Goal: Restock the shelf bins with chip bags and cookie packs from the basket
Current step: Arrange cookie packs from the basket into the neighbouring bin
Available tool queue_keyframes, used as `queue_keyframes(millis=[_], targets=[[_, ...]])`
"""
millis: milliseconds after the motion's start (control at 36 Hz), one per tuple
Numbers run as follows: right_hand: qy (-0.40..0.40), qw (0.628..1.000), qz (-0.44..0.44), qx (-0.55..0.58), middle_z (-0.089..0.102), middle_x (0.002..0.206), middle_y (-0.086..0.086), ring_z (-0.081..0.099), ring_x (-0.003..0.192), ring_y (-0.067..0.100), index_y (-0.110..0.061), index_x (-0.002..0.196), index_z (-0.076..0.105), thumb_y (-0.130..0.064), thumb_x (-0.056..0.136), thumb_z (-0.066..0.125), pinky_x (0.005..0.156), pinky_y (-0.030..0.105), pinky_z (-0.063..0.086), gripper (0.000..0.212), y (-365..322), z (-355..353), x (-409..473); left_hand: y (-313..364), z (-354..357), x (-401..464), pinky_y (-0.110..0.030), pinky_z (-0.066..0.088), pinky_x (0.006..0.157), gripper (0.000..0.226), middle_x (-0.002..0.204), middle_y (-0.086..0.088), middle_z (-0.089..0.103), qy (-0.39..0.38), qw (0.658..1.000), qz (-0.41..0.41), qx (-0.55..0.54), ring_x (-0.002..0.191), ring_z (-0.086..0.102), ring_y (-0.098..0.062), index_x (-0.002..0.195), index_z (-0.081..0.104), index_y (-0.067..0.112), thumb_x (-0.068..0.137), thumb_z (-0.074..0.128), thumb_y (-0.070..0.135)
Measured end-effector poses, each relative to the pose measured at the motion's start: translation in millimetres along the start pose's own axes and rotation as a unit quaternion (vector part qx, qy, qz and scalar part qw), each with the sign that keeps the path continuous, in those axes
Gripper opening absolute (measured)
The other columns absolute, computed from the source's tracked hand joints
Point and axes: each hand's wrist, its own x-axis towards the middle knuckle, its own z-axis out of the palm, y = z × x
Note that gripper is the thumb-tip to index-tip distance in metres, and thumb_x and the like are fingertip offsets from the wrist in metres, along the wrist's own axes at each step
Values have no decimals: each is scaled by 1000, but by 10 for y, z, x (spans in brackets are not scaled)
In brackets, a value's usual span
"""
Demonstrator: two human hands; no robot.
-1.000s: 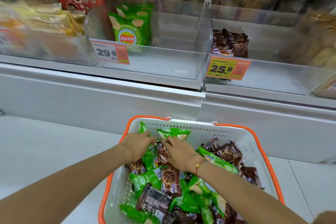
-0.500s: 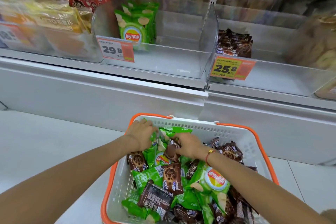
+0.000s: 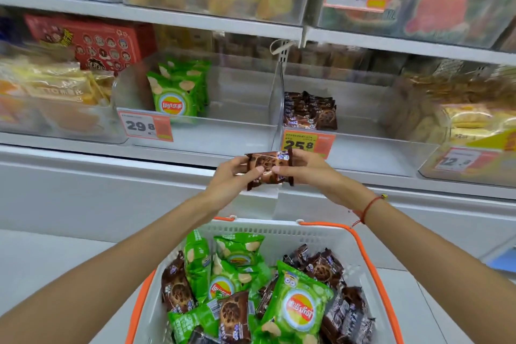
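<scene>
You hold a brown cookie pack (image 3: 269, 169) in both hands.
Your left hand (image 3: 233, 176) and right hand (image 3: 305, 169) pinch its ends above the basket (image 3: 282, 234), just below the cookie bin (image 3: 363, 145) on the shelf.

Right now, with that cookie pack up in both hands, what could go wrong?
1. The cookie pack is held only by fingertips of the left hand and right hand; it may slip back into the basket.
2. It sits near the divider; it could land in the chip bin instead of the cookie bin.
</scene>
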Motion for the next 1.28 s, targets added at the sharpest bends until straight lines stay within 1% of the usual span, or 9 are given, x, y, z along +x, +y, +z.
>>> queue_keyframes(millis=[139, 278, 444, 583, 667, 750, 917, 1083, 1278], targets=[[45, 990, -69, -115, 63, 117, 6, 59, 107, 17, -18, 122, 58, -9, 75, 79, 92, 30, 47, 51, -170, -273, 63, 263, 96, 116, -7, 46, 71, 20, 94, 4, 69, -31, 998, 51, 23, 82, 64, -1, 108, 64, 15, 89, 65, 11], [1, 971, -126, -201, 69, 104, -4, 62, 94, 3, -18, 117, 67, -18, 79, 77, 86, 16, 47, 38, -384, -487, 28, 498, 201, 269, -8, 47, 68, 29, 87, 13, 71, -44, 996, 77, 23, 77, 67, 6, 114, 62, 21, 86, 69, 15], [97, 992, -81, 6, 73, 99, 4, 67, 94, 15, -12, 103, 68, -15, 75, 79, 88, 29, 51, 31, -387, -653, 106, 665, 292, 445, -24, 50, 90, 46, 114, 5, 66, -21, 998, 43, -41, 103, 63, -4, 125, 53, 23, 83, 70, 32], [126, 985, -54, 106, 73, 102, 9, 70, 93, 20, -2, 111, 63, -15, 73, 80, 87, 32, 54, 44, -288, -730, 179, 737, 398, 609, -21, 53, 87, 27, 106, 4, 70, -44, 995, 87, 0, 99, 66, -6, 109, 63, 18, 84, 71, 27], [157, 981, -94, 59, 73, 97, -1, 70, 89, 12, -15, 109, 62, -11, 69, 83, 78, 25, 55, 45, -293, -848, 198, 815, 431, 749, -16, 52, 81, 16, 97, 9, 71, -33, 983, 162, 79, 90, 66, -1, 99, 66, 25, 85, 71, 22], [159, 977, -142, -3, 70, 99, -4, 68, 84, 6, -21, 110, 66, -8, 70, 82, 67, 17, 53, 44, -358, -986, 217, 920, 469, 886, -27, 52, 89, 22, 99, 13, 71, -30, 963, 205, 173, 95, 64, -2, 105, 68, 28, 84, 72, 31], [228, 962, -134, -74, 67, 91, -11, 59, 77, -6, -17, 99, 69, -10, 73, 80, 66, 3, 43, 29, -366, -1505, 458, 874, 490, 1082, -28, 44, 93, 48, 125, 16, 55, 86, 950, 204, 219, 113, 51, -3, 127, 53, 32, 83, 69, 43], [226, 912, -44, -341, 67, 101, 0, 61, 96, 16, -22, 93, 65, -23, 71, 84, 85, 34, 52, 29, -83, -2013, 877, 610, 341, 1200, -29, 46, 91, 47, 131, 15, 51, 112, 953, 154, 236, 109, 53, -1, 133, 49, 32, 89, 61, 41], [122, 898, -14, -422, 63, 111, 5, 59, 105, 22, -17, 105, 60, -26, 75, 80, 85, 35, 51, 36, 155, -1803, 1395, 593, 308, 1218, -40, 44, 99, 42, 123, 31, 53, 86, 963, 146, 211, 108, 55, 8, 127, 51, 44, 87, 62, 45]])
